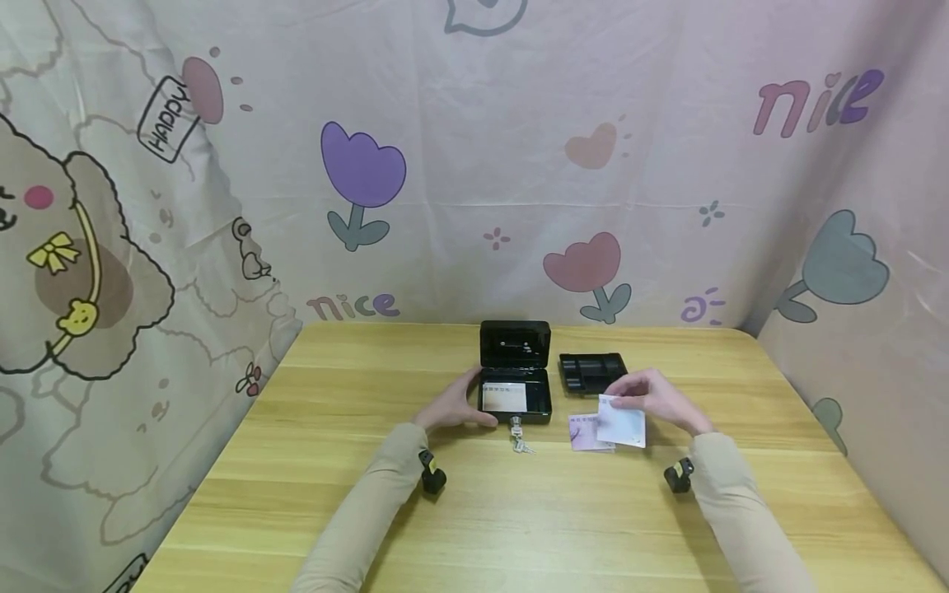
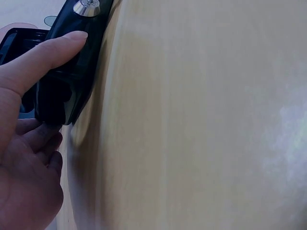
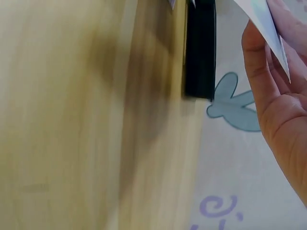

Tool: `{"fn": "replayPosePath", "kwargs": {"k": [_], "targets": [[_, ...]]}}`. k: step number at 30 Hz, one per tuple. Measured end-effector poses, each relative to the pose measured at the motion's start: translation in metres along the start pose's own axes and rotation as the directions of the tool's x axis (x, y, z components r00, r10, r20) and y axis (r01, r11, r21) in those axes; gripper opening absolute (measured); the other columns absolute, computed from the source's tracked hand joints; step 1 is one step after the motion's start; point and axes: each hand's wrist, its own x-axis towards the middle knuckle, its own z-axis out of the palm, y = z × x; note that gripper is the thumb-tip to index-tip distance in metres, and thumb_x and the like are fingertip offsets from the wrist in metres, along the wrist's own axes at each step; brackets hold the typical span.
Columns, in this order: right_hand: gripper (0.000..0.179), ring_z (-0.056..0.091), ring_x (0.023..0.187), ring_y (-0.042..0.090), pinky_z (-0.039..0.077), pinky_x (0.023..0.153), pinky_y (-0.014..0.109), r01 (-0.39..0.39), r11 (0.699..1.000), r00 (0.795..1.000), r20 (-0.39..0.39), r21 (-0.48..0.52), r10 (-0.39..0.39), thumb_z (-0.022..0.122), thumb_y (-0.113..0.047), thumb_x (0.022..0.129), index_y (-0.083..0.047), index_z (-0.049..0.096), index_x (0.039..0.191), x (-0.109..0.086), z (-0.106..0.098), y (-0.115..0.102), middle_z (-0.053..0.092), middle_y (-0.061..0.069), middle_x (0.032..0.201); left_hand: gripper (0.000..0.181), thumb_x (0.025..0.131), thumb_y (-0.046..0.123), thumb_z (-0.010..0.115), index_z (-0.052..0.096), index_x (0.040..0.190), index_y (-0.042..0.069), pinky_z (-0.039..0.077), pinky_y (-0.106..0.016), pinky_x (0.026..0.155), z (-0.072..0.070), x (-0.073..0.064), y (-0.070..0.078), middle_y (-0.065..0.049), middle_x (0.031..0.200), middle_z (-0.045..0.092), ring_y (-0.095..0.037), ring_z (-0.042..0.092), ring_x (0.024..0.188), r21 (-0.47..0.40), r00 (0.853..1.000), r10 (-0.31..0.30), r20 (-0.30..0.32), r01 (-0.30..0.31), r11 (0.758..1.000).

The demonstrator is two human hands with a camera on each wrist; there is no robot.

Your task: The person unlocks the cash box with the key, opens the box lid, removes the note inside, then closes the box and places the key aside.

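Note:
A black cash box [image 1: 539,402] stands on the table with its lid [image 1: 515,346] raised. Inside, on its left, lies a pale banknote-like slip [image 1: 505,398]. Keys [image 1: 521,445] hang from the lock at the front. My left hand [image 1: 454,405] grips the box's left front corner, thumb [image 2: 64,47] against the front face and fingers round the side. My right hand [image 1: 652,397] pinches a pale bluish banknote [image 1: 621,424] by its top edge, thumb and fingers on either side of it. Behind this note, partly covered in the head view, a purple banknote [image 1: 582,432] lies on the table.
A black compartment tray [image 1: 593,371] sits right of the cash box, its near right corner overlapped by my right hand. The wooden table [image 1: 356,362] ends at a printed cloth backdrop [image 1: 445,247]. A small black camera is strapped to each wrist.

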Motion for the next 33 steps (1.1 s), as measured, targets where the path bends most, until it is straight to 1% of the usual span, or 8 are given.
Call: {"fn": "replayPosePath", "kwargs": {"k": [4,9,13,19,23,27,30,33], "targets": [[0.024,0.065,0.085,0.004,0.055,0.076,0.019,-0.020,1.000,1.000,0.017,0.010,0.019,0.073,-0.010,0.089,0.003,0.073,0.109,-0.003,-0.006,0.009,0.075,0.020,0.105,0.115,0.074,0.027,0.090,0.018,0.160,0.001,0.023,-0.050,0.128,0.000,0.000,0.001,-0.021,0.167,0.020,-0.038,0.025,0.154,0.011,1.000,-0.002,-0.002,0.002,1.000],[0.024,0.066,0.086,0.003,0.055,0.078,0.018,-0.045,0.999,0.999,0.020,0.018,0.045,0.073,-0.010,0.089,0.004,0.073,0.109,-0.006,-0.012,0.018,0.074,0.021,0.106,0.115,0.074,0.027,0.090,0.018,0.160,0.001,0.023,-0.050,0.128,0.000,0.000,0.001,-0.021,0.167,0.021,-0.038,0.026,0.154,0.023,1.000,0.004,-0.001,-0.004,1.000],[0.025,0.066,0.086,0.003,0.055,0.079,0.018,-0.060,0.998,0.998,0.023,0.028,0.060,0.073,-0.009,0.089,0.005,0.073,0.109,-0.008,-0.014,0.020,0.074,0.023,0.107,0.115,0.074,0.027,0.090,0.018,0.160,0.001,0.024,-0.050,0.128,0.000,0.000,0.000,-0.021,0.167,0.021,-0.038,0.027,0.153,0.008,1.000,0.004,-0.002,-0.004,1.000],[0.024,0.066,0.089,0.004,0.054,0.081,0.017,-0.062,0.998,0.997,0.038,0.011,0.062,0.072,-0.009,0.089,0.006,0.072,0.109,-0.008,-0.014,0.020,0.074,0.023,0.107,0.116,0.073,0.027,0.091,0.018,0.160,0.000,0.024,-0.050,0.127,0.000,0.000,0.000,-0.022,0.167,0.021,-0.038,0.027,0.153,0.001,1.000,0.006,-0.005,-0.006,1.000],[0.024,0.066,0.091,0.010,0.054,0.081,0.020,-0.095,0.995,0.995,0.039,-0.015,0.095,0.072,-0.009,0.088,0.004,0.073,0.109,-0.008,-0.012,0.021,0.075,0.021,0.107,0.116,0.073,0.026,0.091,0.018,0.160,0.000,0.024,-0.051,0.128,-0.001,-0.001,0.001,-0.022,0.167,0.020,-0.039,0.026,0.153,-0.003,1.000,0.002,-0.006,-0.002,1.000],[0.022,0.066,0.094,0.016,0.053,0.084,0.026,-0.128,0.990,0.991,0.033,-0.053,0.129,0.073,-0.008,0.087,0.000,0.074,0.107,-0.007,-0.009,0.024,0.075,0.017,0.107,0.115,0.073,0.025,0.090,0.018,0.160,0.000,0.024,-0.053,0.127,-0.001,-0.003,0.003,-0.022,0.167,0.020,-0.040,0.025,0.153,-0.002,1.000,0.000,-0.009,0.000,1.000],[0.019,0.064,0.092,0.016,0.052,0.082,0.026,-0.133,0.987,0.991,0.025,-0.090,0.135,0.074,-0.006,0.086,-0.001,0.075,0.104,-0.006,-0.007,0.025,0.075,0.015,0.104,0.115,0.074,0.025,0.090,0.019,0.160,0.001,0.024,-0.053,0.127,-0.001,-0.003,0.004,-0.022,0.167,0.021,-0.040,0.025,0.154,0.005,1.000,-0.001,-0.012,0.001,1.000],[0.015,0.062,0.087,0.013,0.051,0.077,0.022,-0.124,0.984,0.992,0.010,-0.129,0.126,0.074,-0.004,0.085,-0.001,0.076,0.099,-0.004,-0.004,0.026,0.076,0.014,0.100,0.115,0.073,0.026,0.090,0.019,0.160,0.001,0.023,-0.053,0.127,0.000,-0.004,0.004,-0.021,0.167,0.021,-0.039,0.024,0.154,0.009,1.000,-0.003,-0.015,0.003,1.000]]}}
